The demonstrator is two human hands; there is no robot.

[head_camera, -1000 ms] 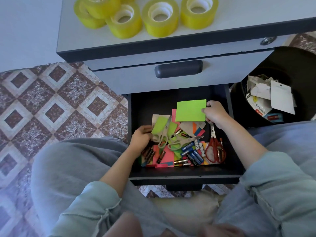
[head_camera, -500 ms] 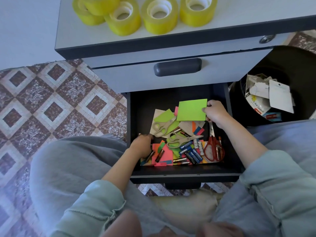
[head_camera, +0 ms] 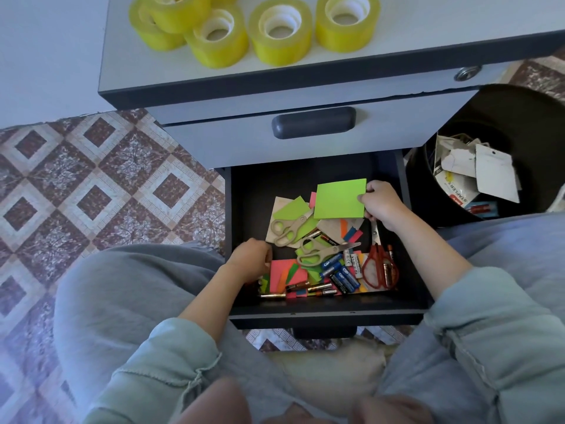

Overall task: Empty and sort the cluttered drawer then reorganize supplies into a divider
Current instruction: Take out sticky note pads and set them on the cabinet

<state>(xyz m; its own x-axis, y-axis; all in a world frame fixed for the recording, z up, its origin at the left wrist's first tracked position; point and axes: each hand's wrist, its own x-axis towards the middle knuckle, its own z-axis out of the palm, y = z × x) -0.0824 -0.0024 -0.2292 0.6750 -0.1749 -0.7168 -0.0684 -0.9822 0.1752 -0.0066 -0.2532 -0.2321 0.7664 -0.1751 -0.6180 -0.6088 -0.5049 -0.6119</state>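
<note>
**Open drawer between the knees: contents, holds and counts**

Drawer: one, pulled out low in front of the seated person so both hands reach in from above. The clutter is heaped in its near and right part.

Batteries: loose along the near edge, where small round things would likely roll. About four are blue; the several gold ones are too tangled to count.

Left hand: at the near left, fingers curled down by the pink notes. Whether it grips anything cannot be told.

Grey scissors: two, lying crossed over the paper.

Red scissors: one, by the right wall.

Right hand: pinches one green pad by its right edge, raised over the heap, probably to lift it out as its own kind.

Bin: one, right of the drawer. It holds torn packaging and probably takes the discards.

Tape: at least five yellow rolls, grouped on the desk, likely a kind already sorted.

Divider: none in view
</note>
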